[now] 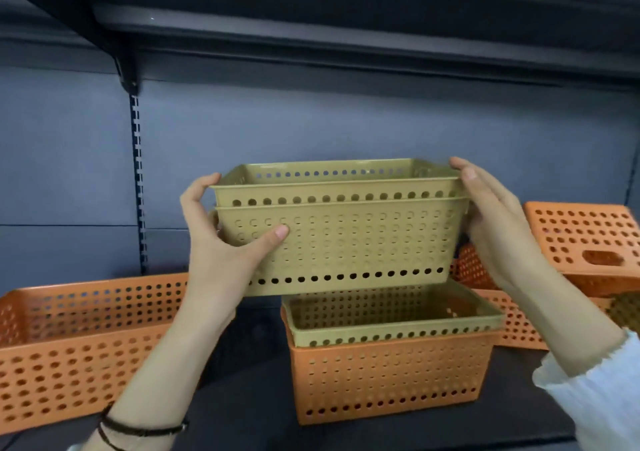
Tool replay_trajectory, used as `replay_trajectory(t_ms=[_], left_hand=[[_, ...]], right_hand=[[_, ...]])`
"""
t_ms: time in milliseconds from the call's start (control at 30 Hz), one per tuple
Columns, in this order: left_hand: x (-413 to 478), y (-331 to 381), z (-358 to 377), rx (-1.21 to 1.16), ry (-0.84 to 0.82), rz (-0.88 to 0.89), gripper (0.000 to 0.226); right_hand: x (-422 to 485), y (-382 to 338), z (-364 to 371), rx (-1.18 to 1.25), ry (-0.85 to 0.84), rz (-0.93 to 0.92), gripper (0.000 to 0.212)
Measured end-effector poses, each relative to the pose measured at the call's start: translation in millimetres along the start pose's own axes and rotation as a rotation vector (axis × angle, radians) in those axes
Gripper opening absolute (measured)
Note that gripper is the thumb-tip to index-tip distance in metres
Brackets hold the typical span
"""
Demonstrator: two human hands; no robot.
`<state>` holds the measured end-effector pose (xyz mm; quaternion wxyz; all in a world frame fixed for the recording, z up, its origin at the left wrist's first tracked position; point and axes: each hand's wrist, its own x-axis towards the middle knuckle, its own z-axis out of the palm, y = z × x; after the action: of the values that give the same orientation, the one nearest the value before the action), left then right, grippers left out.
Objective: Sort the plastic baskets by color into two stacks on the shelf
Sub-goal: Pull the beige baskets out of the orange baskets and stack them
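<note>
Two nested olive-green baskets [346,239] hang in the air in front of the shelf back wall. My left hand [221,235] grips their left end, thumb on the front wall. My right hand [498,215] holds their right end with fingers along the rim. Directly below stands an orange basket [388,378] with another olive-green basket [394,329] nested inside it. A single orange basket [69,346] rests on the shelf at the left. At the right lie more orange baskets [588,242], one tipped so its bottom faces me.
The dark shelf board [249,416] carries all the baskets, with bare room between the left and middle ones. A grey back panel with a slotted upright [138,180] rises behind. An upper shelf [311,34] overhangs above.
</note>
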<state>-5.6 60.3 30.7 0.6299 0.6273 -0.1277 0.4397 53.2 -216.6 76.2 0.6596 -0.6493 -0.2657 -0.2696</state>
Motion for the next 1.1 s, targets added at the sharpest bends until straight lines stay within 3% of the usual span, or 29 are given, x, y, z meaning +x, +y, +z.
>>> replay_trajectory(t_ms=[200, 400, 500, 733, 933, 1100], left_hand=[[-29, -8, 51, 0.061, -0.123, -0.015, 0.076], [-50, -12, 54, 0.213, -0.092, -0.075, 0.075], [-56, -15, 49, 0.270, -0.081, -0.129, 0.077], [-85, -39, 35, 0.472, -0.135, -0.125, 0.066], [-84, -54, 37, 0.490, -0.109, -0.174, 0.071], [-77, -62, 36, 0.470, -0.125, -0.213, 0.082]], right_hand=[[2, 26, -66, 0.001, 0.028, 0.027, 0.083], [-6, 60, -83, -0.035, -0.078, 0.092, 0.062], [-5, 75, -78, -0.048, -0.126, 0.148, 0.041], [-39, 115, -80, -0.162, -0.159, 0.130, 0.027], [-46, 120, -78, 0.022, -0.357, 0.309, 0.053], [-39, 133, -64, 0.009, -0.434, 0.319, 0.086]])
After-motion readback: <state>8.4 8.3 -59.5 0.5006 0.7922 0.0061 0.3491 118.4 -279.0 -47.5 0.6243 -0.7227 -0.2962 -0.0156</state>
